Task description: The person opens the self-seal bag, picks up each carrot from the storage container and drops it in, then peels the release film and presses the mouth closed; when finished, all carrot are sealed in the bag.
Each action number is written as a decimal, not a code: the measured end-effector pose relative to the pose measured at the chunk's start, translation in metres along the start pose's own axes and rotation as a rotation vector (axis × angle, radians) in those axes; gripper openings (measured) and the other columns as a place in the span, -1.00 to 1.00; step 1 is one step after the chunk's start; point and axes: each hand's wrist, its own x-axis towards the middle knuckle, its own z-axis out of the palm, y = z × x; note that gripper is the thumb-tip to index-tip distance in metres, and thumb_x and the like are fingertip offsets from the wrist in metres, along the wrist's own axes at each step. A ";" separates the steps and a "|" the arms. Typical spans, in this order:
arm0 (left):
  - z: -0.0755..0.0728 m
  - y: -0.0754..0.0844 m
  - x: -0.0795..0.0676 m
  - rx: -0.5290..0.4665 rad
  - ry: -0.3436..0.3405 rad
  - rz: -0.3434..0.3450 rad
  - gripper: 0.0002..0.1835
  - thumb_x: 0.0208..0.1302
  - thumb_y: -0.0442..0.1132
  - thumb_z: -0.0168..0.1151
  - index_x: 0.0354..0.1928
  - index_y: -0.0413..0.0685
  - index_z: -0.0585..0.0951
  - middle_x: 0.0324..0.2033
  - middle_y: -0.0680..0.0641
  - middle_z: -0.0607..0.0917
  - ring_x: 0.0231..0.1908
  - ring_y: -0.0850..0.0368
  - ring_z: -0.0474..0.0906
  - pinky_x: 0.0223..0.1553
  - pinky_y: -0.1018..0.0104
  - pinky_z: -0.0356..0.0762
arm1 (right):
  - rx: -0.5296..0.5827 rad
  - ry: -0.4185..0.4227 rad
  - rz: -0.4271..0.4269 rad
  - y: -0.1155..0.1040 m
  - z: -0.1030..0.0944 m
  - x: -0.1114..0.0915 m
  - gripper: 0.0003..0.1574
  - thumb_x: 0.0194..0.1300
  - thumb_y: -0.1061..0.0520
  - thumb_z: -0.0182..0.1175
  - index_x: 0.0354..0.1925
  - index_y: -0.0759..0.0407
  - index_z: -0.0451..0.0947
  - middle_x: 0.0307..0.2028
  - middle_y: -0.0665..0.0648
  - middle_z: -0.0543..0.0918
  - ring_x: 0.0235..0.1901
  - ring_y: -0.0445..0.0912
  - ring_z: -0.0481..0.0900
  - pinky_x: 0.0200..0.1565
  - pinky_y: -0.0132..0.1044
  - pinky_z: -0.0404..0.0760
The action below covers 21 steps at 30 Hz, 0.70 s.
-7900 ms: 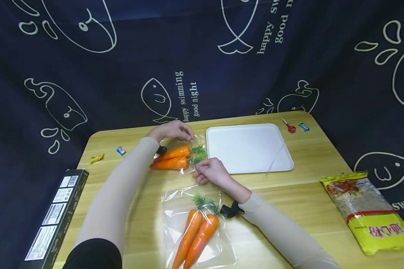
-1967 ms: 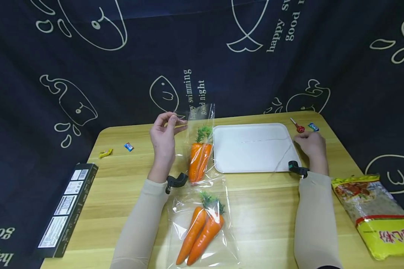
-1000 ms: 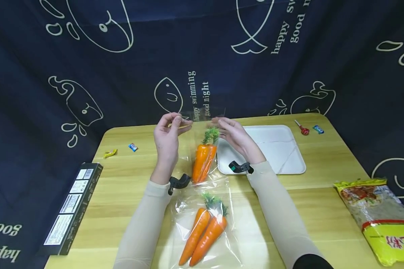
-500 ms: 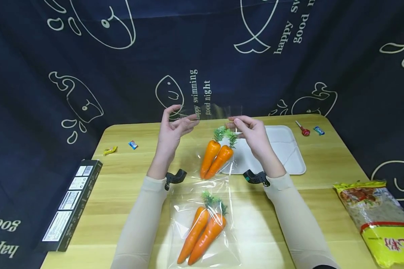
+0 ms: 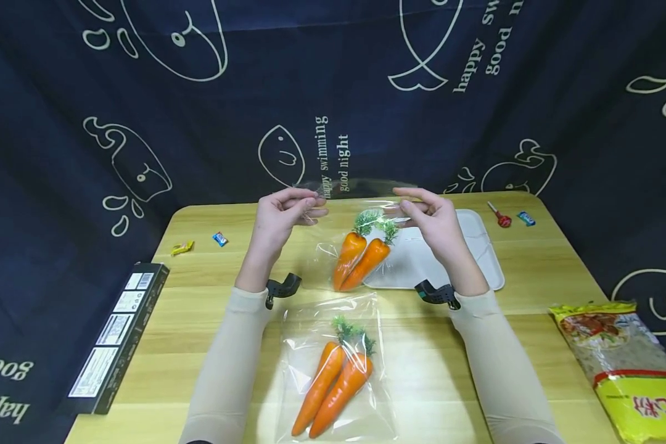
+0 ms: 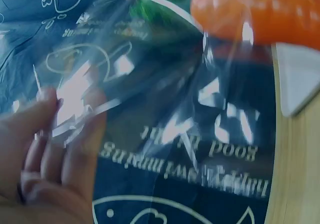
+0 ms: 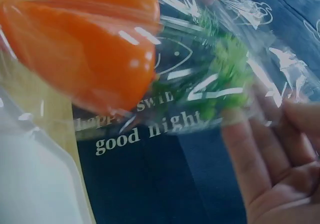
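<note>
A clear plastic bag (image 5: 320,250) with two carrots (image 5: 364,266) in it hangs upright over the table's far part, green tops toward its upper edge. My left hand (image 5: 280,219) pinches the bag's upper left edge between thumb and fingers. Its upper right edge is pinched by my right hand (image 5: 435,219), so the film is drawn wide between them. In the right wrist view the film runs between thumb and fingers, close to the leafy tops (image 7: 225,69). A second clear bag (image 5: 374,401) with two carrots (image 5: 341,394) lies flat on the table nearer me.
Behind the raised bag, to the right, lies a white tray (image 5: 480,246). A lollipop (image 5: 502,219) and a blue candy (image 5: 526,218) are beyond it. A yellow packet (image 5: 624,370) lies right; left are a long black box (image 5: 119,339) and two candies (image 5: 220,239).
The bag, flat on the table at first, was lifted by my left hand. My right hand came back from beside the tray, took its other edge, and both hands spread apart, widening the bag.
</note>
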 end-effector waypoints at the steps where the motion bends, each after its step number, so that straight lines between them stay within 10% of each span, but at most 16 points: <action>1: -0.002 0.000 0.000 0.008 -0.022 -0.006 -0.70 0.32 -0.23 0.33 -0.02 -0.32 0.67 -0.11 -0.15 0.79 -0.15 -0.07 0.78 -0.19 0.17 0.77 | 0.018 -0.001 -0.008 0.001 -0.001 -0.001 -0.59 0.39 0.06 0.25 0.17 0.09 0.61 -0.12 0.06 0.80 -0.16 -0.15 0.77 -0.21 -0.28 0.77; 9: -0.013 0.003 -0.002 0.304 -0.095 0.127 -0.82 0.40 -0.31 0.23 -0.04 -0.10 0.73 -0.19 -0.13 0.81 -0.23 0.06 0.78 -0.19 0.23 0.76 | 0.112 -0.077 -0.071 0.007 -0.008 -0.004 -0.69 0.42 0.17 0.21 0.05 0.30 0.65 -0.20 0.06 0.81 -0.21 -0.08 0.78 -0.26 -0.30 0.75; 21: -0.015 0.003 -0.007 0.252 -0.225 0.106 -0.72 0.50 -0.41 0.00 0.02 -0.18 0.70 -0.02 -0.21 0.74 -0.07 0.04 0.74 -0.03 0.21 0.73 | -0.060 -0.091 -0.074 0.001 -0.017 -0.005 -0.73 0.49 0.14 0.12 -0.02 0.24 0.66 -0.12 0.02 0.75 -0.13 -0.13 0.70 -0.01 -0.40 0.67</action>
